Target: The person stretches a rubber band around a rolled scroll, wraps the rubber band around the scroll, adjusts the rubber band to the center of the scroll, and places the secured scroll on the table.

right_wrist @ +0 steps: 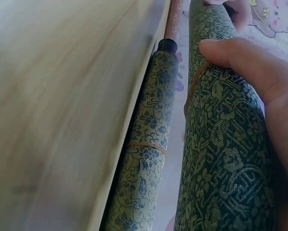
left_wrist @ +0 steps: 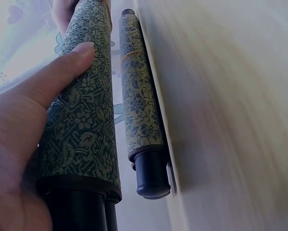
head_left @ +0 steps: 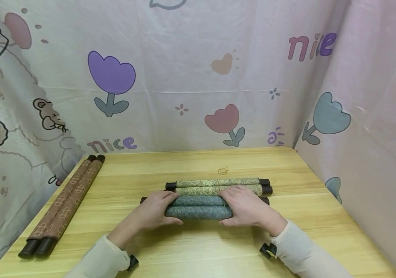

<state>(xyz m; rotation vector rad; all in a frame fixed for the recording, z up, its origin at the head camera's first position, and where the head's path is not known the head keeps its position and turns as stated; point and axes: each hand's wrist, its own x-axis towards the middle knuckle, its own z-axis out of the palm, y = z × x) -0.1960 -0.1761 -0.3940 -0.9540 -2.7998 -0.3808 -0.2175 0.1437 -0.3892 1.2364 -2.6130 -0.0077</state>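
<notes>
Two hands (head_left: 156, 210) (head_left: 244, 206) — fingers (head_left: 227, 194) round scroll (head_left: 198, 212) — inside tabletop (head_left: 198, 249) edges

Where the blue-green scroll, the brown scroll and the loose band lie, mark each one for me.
blue-green scroll (left_wrist: 82, 122): left wrist view, on its patterned cover
brown scroll (head_left: 72, 199): head view, on the patterned cover partway along
loose band (head_left: 223, 171): head view, on its thin coil
</notes>
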